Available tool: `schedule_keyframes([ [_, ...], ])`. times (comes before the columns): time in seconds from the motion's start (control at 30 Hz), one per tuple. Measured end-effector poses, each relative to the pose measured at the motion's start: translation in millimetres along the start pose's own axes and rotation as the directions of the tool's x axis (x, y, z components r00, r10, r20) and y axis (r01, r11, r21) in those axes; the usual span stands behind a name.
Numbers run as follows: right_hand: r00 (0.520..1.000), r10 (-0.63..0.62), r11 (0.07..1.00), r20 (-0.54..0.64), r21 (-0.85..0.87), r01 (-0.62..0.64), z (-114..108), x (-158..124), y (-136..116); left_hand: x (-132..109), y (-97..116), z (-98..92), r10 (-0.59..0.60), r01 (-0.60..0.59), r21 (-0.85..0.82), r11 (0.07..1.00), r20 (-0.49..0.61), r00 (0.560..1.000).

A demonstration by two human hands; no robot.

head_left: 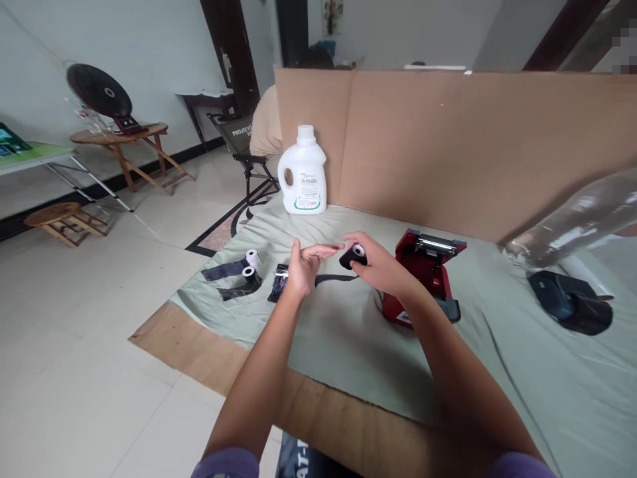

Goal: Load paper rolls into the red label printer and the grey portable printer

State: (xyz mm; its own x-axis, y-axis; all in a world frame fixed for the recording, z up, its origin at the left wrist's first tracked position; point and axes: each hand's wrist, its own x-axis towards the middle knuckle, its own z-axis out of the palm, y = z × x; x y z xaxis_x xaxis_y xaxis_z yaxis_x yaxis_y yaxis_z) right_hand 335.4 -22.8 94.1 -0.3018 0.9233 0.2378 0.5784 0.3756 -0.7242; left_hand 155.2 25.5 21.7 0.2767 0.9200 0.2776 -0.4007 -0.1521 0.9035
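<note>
My right hand (382,267) grips a small roll of black ribbon (351,257) with a pale core, thumb below and fingers over it. A dark strip (334,278) runs along the cloth between my hands. To the left, my left hand (304,269) is open, its fingers stretched flat toward the roll and holding nothing. Partly behind that hand lies a shiny black bundle (278,284). Beside my right wrist stands a red printer-like machine (398,309) with its lid raised; my forearm hides part of it.
Left on the green cloth (348,352) lie a white-ended roll (253,258) and a darker roll (248,273), both with strips trailing. A white detergent jug (304,174) stands before a cardboard panel (423,139). At right are a black device (552,295) and clear plastic wrap (577,212).
</note>
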Motion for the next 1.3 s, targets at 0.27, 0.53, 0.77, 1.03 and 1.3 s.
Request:
schedule_keyframes([
  [0.27,0.999,0.013,0.992,-0.045,0.124,-0.007,15,7,14,-2,-12,-2.3,0.146,-0.162,0.346,0.924,0.071,0.987],
  [0.53,0.997,0.078,0.98,-0.029,0.188,-0.071,4,4,22,-4,-22,12.0,0.094,-0.119,0.195,0.973,0.134,0.987],
  [0.77,0.983,0.176,0.956,-0.048,0.245,-0.16,-8,6,34,-14,-19,17.4,-0.121,0.063,0.198,0.978,0.294,0.948],
  [1.03,0.977,0.211,0.956,-0.022,0.214,-0.201,-23,3,30,-16,-11,22.5,-0.078,-0.015,0.337,0.941,0.261,0.962],
  [1.3,0.995,0.097,0.993,0.035,0.071,-0.099,-17,0,30,-8,-8,11.4,0.075,-0.145,0.35,0.925,0.207,0.975],
])
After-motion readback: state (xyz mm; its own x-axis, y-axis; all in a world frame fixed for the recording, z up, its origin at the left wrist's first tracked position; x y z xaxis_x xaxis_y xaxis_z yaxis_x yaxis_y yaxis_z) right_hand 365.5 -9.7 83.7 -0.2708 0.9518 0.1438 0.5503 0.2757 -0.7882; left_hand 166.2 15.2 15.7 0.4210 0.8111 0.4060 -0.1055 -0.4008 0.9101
